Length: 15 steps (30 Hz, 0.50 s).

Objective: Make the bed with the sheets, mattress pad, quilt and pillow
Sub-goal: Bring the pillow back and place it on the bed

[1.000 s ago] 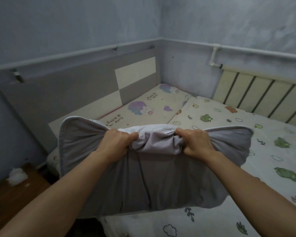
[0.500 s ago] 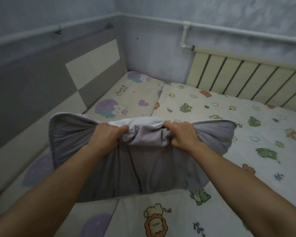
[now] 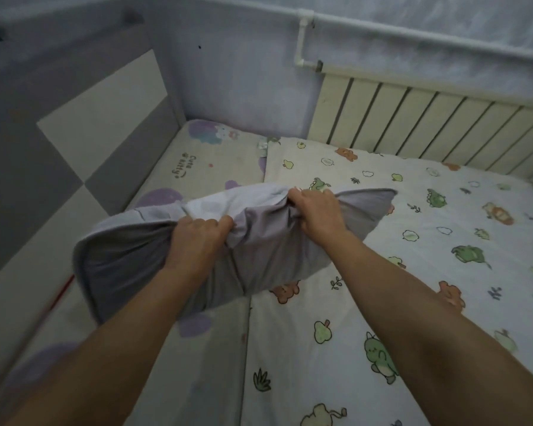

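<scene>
A grey pillow (image 3: 126, 265) with a pale edge hangs in the air over the head end of the bed, tilted with its right end further away. My left hand (image 3: 197, 238) and my right hand (image 3: 317, 210) both grip its bunched upper edge, knuckles up. Below it lies a cream sheet with purple cartoon prints (image 3: 203, 161) along the headboard side. A white quilt with green dinosaur and bear prints (image 3: 382, 318) covers the rest of the bed to the right.
A grey and cream padded headboard (image 3: 99, 118) stands on the left. A cream radiator (image 3: 428, 124) runs along the far wall under a white pipe (image 3: 305, 41). The bed fills the corner of the two walls.
The pillow has moved forward over the bed, toward the headboard corner, and tilted. The view has come closer to the bed; the floor at the left is out of sight.
</scene>
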{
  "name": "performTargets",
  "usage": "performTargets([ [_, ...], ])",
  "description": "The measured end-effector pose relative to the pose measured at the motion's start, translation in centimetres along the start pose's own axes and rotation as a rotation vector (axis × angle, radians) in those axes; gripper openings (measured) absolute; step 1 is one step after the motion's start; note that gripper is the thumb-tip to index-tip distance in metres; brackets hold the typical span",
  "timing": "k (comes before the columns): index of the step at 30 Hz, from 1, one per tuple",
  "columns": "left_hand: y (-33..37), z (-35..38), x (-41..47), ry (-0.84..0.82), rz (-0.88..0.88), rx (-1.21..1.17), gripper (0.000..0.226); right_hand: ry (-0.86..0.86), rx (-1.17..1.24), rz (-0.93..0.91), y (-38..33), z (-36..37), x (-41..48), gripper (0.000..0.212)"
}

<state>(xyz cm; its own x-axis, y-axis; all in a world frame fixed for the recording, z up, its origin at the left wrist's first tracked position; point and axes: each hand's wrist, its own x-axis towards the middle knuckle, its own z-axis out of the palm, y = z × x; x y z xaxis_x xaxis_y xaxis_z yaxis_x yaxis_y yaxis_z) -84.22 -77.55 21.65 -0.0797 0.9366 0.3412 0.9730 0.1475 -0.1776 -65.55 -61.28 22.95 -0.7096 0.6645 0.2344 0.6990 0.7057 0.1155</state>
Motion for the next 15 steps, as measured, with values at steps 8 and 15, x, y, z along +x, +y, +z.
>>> performTargets([
  [8,6.3,10.3,-6.2,-0.231,0.038,-0.187,0.06,-0.093,0.108,-0.027,1.2,12.7,-6.6,0.027],
  [15,14.6,16.0,-14.1,-0.194,0.075,-0.276,0.049,-0.179,0.22,-0.002,1.8,20.6,-17.8,0.025],
])
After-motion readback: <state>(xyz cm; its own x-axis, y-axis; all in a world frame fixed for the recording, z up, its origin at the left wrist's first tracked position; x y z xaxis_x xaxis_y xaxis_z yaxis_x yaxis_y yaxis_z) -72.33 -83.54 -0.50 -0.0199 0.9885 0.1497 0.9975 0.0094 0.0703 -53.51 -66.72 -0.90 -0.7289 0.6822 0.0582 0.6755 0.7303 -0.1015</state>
